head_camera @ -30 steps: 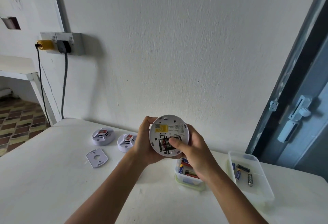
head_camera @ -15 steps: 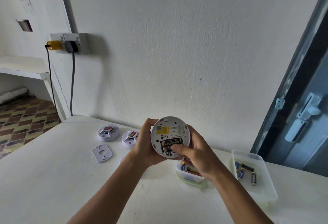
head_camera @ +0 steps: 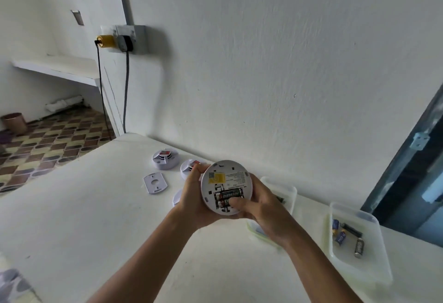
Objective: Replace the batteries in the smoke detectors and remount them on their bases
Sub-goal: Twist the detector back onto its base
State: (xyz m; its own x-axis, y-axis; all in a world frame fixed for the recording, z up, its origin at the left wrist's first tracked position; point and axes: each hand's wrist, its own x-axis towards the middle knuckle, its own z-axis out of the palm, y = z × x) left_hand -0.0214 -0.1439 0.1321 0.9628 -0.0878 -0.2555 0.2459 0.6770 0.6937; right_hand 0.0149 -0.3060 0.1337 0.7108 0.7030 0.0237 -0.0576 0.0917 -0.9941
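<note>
I hold a round white smoke detector point(head_camera: 226, 178) upright above the table, its back facing me. My left hand point(head_camera: 191, 197) grips its left rim. My right hand point(head_camera: 261, 209) wraps its right side, with the thumb pressing on the black batteries point(head_camera: 227, 196) in the open compartment. A yellow label sits above the batteries. Two more detectors point(head_camera: 165, 158) point(head_camera: 189, 168) lie on the white table point(head_camera: 96, 218) to the left, and a flat mounting base point(head_camera: 155, 183) lies in front of them. Another round white part point(head_camera: 177, 198) peeks out beside my left wrist.
A clear plastic tray point(head_camera: 374, 271) with several loose batteries stands at the right. A second container point(head_camera: 288, 192) sits mostly hidden behind my right hand. The wall is close behind; a socket with two plugs point(head_camera: 119, 38) hangs upper left. A dark door frame stands at the right.
The view has swung left and down, so the detector sits lower and right of centre. My right thumb has slid down and now presses the lower battery.
</note>
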